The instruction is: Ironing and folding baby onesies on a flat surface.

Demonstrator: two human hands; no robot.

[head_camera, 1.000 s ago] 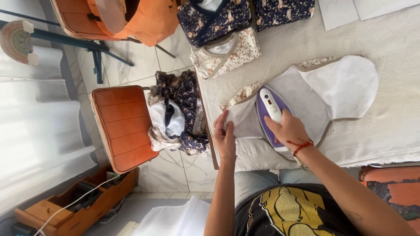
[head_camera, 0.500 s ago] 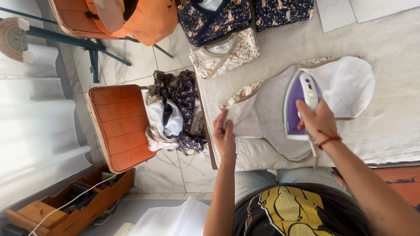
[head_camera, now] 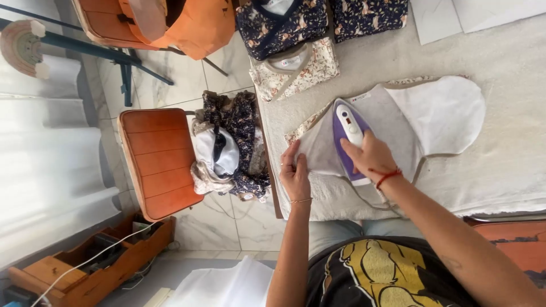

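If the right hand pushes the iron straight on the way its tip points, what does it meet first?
The right hand grips the purple iron, tip toward the top of the picture. It would probably cross the grey cloth, then bare table cover, before reaching the folded floral garment.

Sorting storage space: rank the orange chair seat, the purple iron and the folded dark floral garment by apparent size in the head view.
1. Orange chair seat, though it sits lower, farther from the camera.
2. Folded dark floral garment, partly cropped.
3. Purple iron, partly under the right hand.
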